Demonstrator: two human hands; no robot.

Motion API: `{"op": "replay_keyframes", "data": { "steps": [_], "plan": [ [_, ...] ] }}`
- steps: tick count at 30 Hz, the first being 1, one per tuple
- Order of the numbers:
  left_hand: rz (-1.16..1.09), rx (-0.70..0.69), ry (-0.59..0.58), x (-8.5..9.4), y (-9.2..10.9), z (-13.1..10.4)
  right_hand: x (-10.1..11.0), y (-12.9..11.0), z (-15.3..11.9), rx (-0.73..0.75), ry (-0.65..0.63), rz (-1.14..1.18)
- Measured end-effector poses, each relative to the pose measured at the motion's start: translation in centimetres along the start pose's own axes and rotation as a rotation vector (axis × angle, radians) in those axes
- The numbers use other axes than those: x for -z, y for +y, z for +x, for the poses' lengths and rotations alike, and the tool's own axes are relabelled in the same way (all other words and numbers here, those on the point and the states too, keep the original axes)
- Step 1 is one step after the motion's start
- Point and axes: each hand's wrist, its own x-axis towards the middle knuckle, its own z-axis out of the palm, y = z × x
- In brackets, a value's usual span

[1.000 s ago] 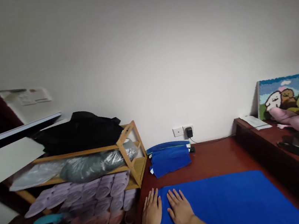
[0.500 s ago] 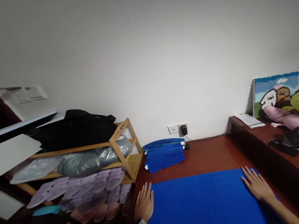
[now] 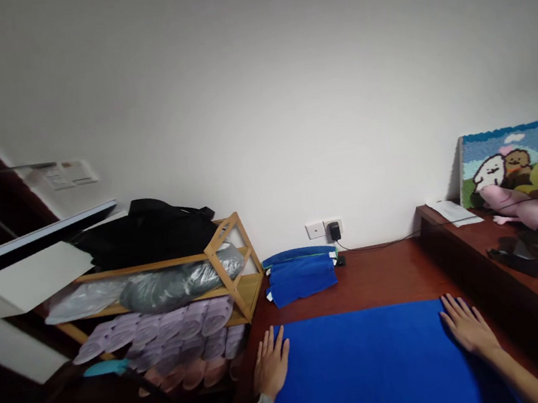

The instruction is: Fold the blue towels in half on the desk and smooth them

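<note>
A plain blue cloth (image 3: 375, 367) lies spread out on the reddish-brown wooden surface, its far edge almost straight. My left hand (image 3: 272, 364) rests flat at the cloth's far left corner, fingers stretched forward, a watch on the wrist. At the far right corner my right hand (image 3: 470, 326) lies flat too, its fingers slightly spread. Neither hand grips anything. Beyond the cloth, near the wall, sits a smaller folded blue cloth (image 3: 302, 279) with white tags at its ends.
On the left stands a wooden rack (image 3: 236, 267) with a black bag (image 3: 152, 229), plastic-wrapped items and several slippers (image 3: 186, 320). A charger (image 3: 335, 231) with a cable is plugged into the wall. The raised ledge at right carries a pink plush toy (image 3: 537, 205), papers and a dog picture (image 3: 505, 159).
The whole view has shifted slightly, with the scene now a little farther right in it. Both hands keep their places flat at the cloth's far corners.
</note>
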Motion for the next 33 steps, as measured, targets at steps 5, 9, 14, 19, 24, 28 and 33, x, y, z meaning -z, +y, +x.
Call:
{"op": "replay_keyframes", "data": {
  "steps": [5,9,14,19,24,28,33],
  "plan": [
    [0.012,-0.016,-0.036,0.8,0.3,-0.8,2.7,-13.3,-2.9,0.219,0.127,0.160],
    [-0.009,-0.017,-0.035,1.1,0.2,-0.9,3.3,-27.9,-6.7,0.572,-0.024,0.303],
    [-0.019,-0.007,-0.009,1.0,0.2,-0.9,2.7,-35.0,-8.3,0.698,-0.167,0.309],
    [0.020,-0.032,0.000,1.2,0.5,-1.0,1.8,-25.9,-5.4,0.542,-0.124,0.223],
    [0.054,-0.023,-0.018,1.2,0.6,-0.8,0.3,-8.8,-1.3,0.206,-0.040,0.054],
    [0.054,-0.014,-0.057,1.2,0.3,-0.5,-0.9,0.8,0.9,0.015,-0.037,0.007],
    [0.027,-0.035,-0.038,1.1,-0.3,-0.5,-1.9,3.4,1.5,0.023,0.013,0.030]
  ]
}}
